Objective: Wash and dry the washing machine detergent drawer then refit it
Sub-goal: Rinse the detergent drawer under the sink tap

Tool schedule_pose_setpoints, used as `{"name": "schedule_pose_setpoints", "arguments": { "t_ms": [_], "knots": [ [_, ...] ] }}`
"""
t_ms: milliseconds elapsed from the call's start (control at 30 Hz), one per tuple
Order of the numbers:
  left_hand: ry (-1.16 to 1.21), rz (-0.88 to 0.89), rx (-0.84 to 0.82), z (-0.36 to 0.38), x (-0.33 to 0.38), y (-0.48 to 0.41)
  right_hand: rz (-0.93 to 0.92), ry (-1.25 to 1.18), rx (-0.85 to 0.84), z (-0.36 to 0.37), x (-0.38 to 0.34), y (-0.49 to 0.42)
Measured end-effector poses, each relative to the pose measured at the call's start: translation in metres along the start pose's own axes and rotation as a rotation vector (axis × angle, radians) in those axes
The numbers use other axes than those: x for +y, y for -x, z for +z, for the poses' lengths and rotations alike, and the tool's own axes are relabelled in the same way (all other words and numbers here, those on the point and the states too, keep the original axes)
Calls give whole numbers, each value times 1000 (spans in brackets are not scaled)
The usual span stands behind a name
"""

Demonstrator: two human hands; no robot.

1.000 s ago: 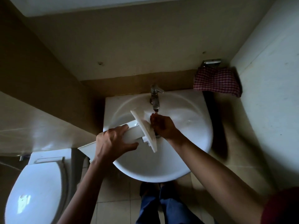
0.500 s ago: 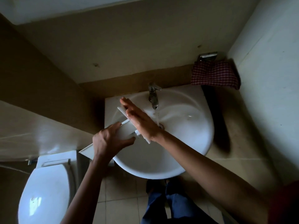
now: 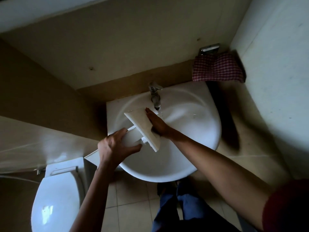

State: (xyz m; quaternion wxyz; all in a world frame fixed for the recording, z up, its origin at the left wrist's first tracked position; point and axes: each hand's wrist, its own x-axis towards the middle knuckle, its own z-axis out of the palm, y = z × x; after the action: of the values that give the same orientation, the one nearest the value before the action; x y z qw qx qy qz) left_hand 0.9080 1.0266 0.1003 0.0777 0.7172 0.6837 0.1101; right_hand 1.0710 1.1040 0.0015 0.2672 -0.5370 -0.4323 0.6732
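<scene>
Your left hand holds the drawer by its body. The grip is closed round the rear section, and the front panel projects beyond it, tilted, over the sink. Your right hand lies flat against the panel face, fingers straight — no grip formed. Water runs from the tap, just beside the fingertips.

White detergent drawer tilted over sink basin.

The right hand has left the metal tap. Its fingers now lie straight along the right side of the white plastic detergent drawer front.
</scene>
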Motion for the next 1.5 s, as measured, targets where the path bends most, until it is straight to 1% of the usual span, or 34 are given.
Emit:
{"name": "schedule_pose_setpoints", "arguments": {
  "t_ms": [67,133,267,300,333,367,400,433,467,500,533,567,600,633,667,700,733,800,833,867,933,1000,1067,1100,1167,1233,1267,1333,1400,1467,1500],
  "knots": [
    [-9,8,-7,2,-4,2,73,-66,25,-1,16,-8],
    [-10,6,-29,1,-7,4,122,-71,35,-5,28,-19],
    [-25,8,-50,-1,-7,8,92,-67,282,-10,24,-19],
    [-35,18,-54,-2,-5,9,86,-45,288,-15,24,-15],
    [-52,38,-53,-2,-6,10,92,-25,255,-16,22,-10],
    [-62,42,-62,-2,-6,11,32,-36,220,-19,24,-7],
    [-68,44,-61,-3,-8,11,35,-106,211,-21,21,-7],
    [-68,41,-62,-4,-8,12,17,-101,289,-25,21,-12],
    [-67,51,-55,-5,-9,13,75,-283,353,-27,23,-15],
    [-72,55,-48,-5,-11,14,140,-437,383,-27,27,-21],
    [-68,51,-46,-6,-10,15,182,-538,386,-26,26,-25],
    [-65,37,-52,-6,-10,15,210,-584,384,-26,20,-25],
    [-58,28,-54,-5,-10,16,222,-622,418,-27,15,-22],
    [-53,19,-59,-5,-10,16,223,-711,404,-28,8,-17],
    [-51,14,-68,-4,-11,16,254,-924,308,-26,2,-13],
    [-56,12,-78,-4,-11,15,287,-1069,255,-23,-1,-8],
    [-58,12,-85,-4,-11,15,300,-1134,245,-18,0,-6],
    [-61,1,-111,-4,-9,13,239,-1260,63,-11,-4,5],
    [-63,-5,-123,-3,-8,12,227,-1262,-20,-7,-11,11],
    [-64,-6,-126,-3,-7,10,205,-1236,-64,-2,-19,20],
    [-64,1,-125,-2,-6,8,66,-1159,-115,12,-41,31],
    [-79,10,-135,-2,-5,5,-121,-799,-63,19,-59,48],
    [-105,6,-162,-3,-2,2,-356,-440,-77,29,-59,64],
    [-109,7,-169,-3,0,1,-430,-313,-94,33,-57,70],
    [-98,6,-173,-4,5,1,-490,-175,-135,35,-42,71],
    [-84,-10,-170,-6,8,2,-466,-61,-165,32,-34,67],
    [-70,-22,-155,-8,9,2,-426,-42,-186,29,-28,63],
    [-30,-81,-115,-13,9,3,-281,-62,-208,20,-19,55],
    [7,-149,-98,-20,10,2,-140,-124,-169,12,-8,46],
    [31,-179,-114,-24,13,2,-21,-140,-122,4,4,39],
    [40,-189,-130,-26,14,2,40,-151,-64,0,9,36]
  ]
}}
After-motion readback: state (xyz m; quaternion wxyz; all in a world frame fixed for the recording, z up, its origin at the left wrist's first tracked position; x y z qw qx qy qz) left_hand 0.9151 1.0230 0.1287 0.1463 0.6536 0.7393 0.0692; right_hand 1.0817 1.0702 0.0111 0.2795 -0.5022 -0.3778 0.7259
